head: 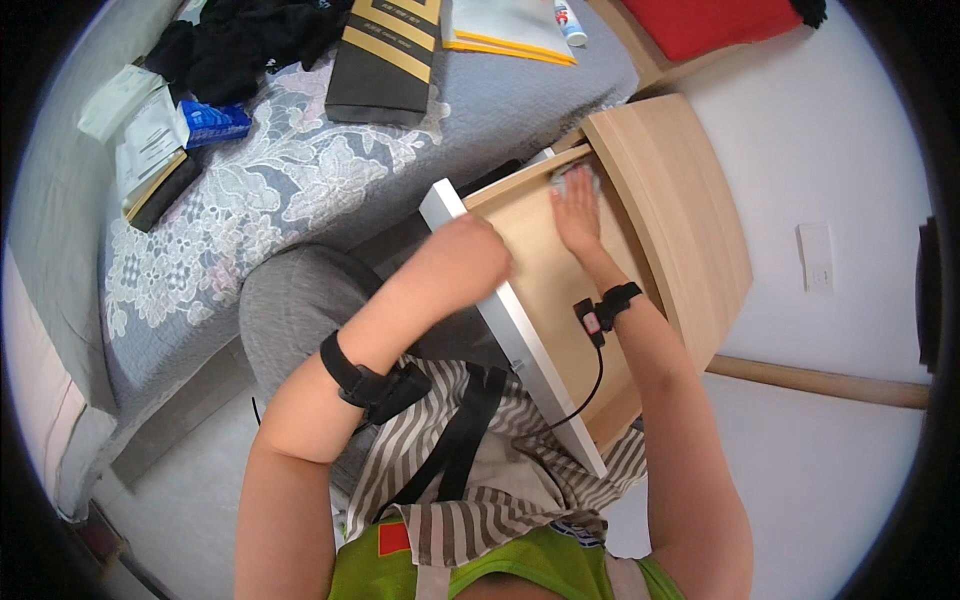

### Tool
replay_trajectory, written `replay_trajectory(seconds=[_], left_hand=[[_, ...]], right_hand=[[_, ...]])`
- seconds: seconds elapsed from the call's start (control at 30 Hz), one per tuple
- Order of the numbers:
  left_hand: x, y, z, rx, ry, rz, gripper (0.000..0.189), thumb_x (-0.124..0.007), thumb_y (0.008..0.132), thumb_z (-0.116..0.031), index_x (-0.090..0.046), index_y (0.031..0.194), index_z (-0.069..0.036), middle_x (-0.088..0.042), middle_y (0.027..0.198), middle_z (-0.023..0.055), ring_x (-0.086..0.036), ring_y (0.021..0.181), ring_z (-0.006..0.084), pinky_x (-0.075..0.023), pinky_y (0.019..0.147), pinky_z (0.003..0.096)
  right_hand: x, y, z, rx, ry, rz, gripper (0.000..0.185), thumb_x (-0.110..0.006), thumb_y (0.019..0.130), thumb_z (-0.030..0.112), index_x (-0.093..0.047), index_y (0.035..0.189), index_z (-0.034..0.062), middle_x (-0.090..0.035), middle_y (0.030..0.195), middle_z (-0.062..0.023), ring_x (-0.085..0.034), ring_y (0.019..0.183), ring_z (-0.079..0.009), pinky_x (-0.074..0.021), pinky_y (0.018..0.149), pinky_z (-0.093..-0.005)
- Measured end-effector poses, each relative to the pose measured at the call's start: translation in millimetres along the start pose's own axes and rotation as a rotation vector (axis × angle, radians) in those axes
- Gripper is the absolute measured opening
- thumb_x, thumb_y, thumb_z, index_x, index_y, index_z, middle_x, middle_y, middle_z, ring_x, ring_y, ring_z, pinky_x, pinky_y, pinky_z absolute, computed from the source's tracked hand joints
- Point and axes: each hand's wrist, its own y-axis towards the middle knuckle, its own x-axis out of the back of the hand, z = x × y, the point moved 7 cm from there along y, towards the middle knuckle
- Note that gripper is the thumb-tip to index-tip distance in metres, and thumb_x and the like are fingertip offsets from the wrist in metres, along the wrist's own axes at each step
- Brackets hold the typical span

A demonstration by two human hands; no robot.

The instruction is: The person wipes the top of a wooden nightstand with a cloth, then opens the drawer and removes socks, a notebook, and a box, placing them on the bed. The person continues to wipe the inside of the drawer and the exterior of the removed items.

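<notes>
A pale wood drawer (555, 277) with a white front panel (536, 337) stands pulled out of a light wood nightstand (675, 202) before me. Inside it, near the far corner, my right hand (579, 214) lies flat with fingers stretched, pressing a greyish cloth (566, 176) that is mostly covered by the fingers. My left hand (472, 255) is curled over the top edge of the front panel; its fingertips are hidden and slightly blurred. The part of the drawer that I see around my right hand holds no other object.
To the left is a bed (510, 127) with a lace-patterned cover. On it lie a black and gold box (386, 67), dark clothing (232, 45), a blue packet (216, 124), yellow-edged folders (506, 26) and a small tube (571, 26). A cable (596, 386) hangs from my right wristband across the drawer.
</notes>
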Motion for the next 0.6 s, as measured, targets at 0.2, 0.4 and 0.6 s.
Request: replay_trajectory(seconds=[0.2, 0.4, 0.6], left_hand=[[41.5, 1.2, 36.2, 0.116, -0.044, -0.467, 0.012, -0.064, 0.075, -0.011, -0.062, 0.084, -0.003, -0.063, 0.087, 0.0121, -0.060, 0.088, 0.0308, -0.0486, 0.078, 0.0408], [13.7, 6.9, 38.8, 0.265, 0.110, -0.276, 0.029, -0.061, 0.080, -0.015, -0.061, 0.107, -0.005, -0.065, 0.092, 0.0103, -0.059, 0.096, 0.0278, -0.0455, 0.082, 0.0423], [4.2, 8.7, 44.0, 0.293, 0.139, -0.145, 0.038, -0.052, 0.082, -0.014, -0.056, 0.119, -0.007, -0.066, 0.093, 0.0123, -0.059, 0.097, 0.0285, -0.0449, 0.081, 0.0445]], right_hand=[[9.5, -54.5, 80.8, 0.214, 0.073, -0.006, 0.056, -0.040, 0.097, 0.041, -0.035, 0.144, 0.0099, -0.023, 0.151, -0.0216, -0.020, 0.141, -0.0349, -0.0210, 0.113, -0.0465], [46.6, -89.0, 137.1, 0.566, 0.164, 0.071, 0.045, -0.046, 0.093, 0.023, -0.044, 0.137, 0.0111, -0.032, 0.146, -0.0192, -0.026, 0.139, -0.0318, -0.0267, 0.111, -0.0431], [61.3, -97.8, 142.1, 0.738, 0.344, 0.158, 0.043, -0.054, 0.086, 0.012, -0.051, 0.128, 0.0048, -0.042, 0.138, -0.0157, -0.039, 0.131, -0.0311, -0.0374, 0.106, -0.0373]])
